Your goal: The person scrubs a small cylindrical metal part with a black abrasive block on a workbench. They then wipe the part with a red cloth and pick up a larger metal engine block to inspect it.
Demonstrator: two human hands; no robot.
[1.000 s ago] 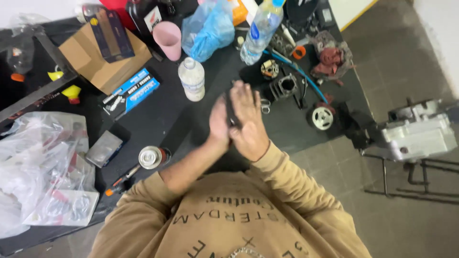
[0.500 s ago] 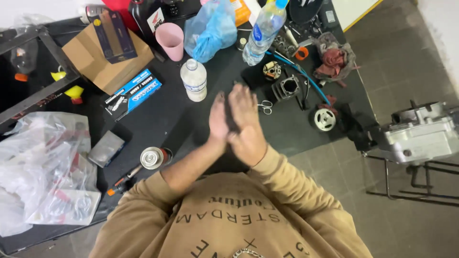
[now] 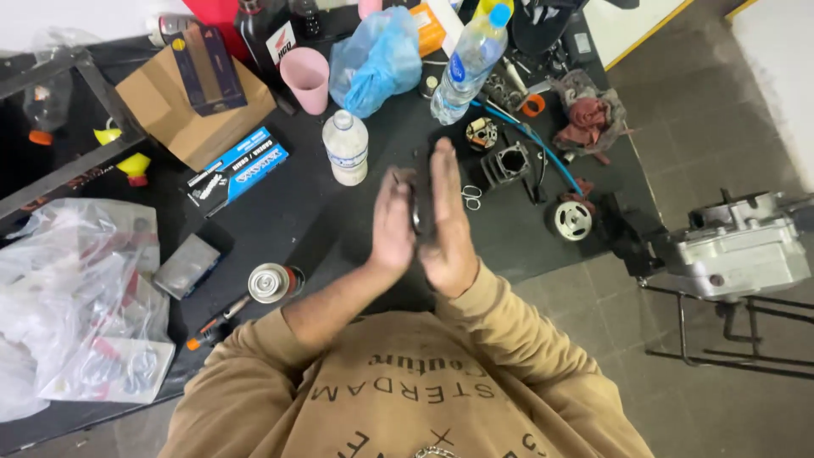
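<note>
Above the black workbench, left hand and right hand, fingers straight and together, sandwich a small dark metal part that could slip toward six o'clock.

A small dark, seemingly metal part is pressed between the two flat palms, so only a thin dark edge of it shows in the gap between them; its full shape cannot be told. It stands roughly upright, on edge, along the line where the palms meet. The left hand covers its left face, the right hand its right face, fingers straight and pointing away from the body. The part is held above the black tabletop, not touching it
</note>
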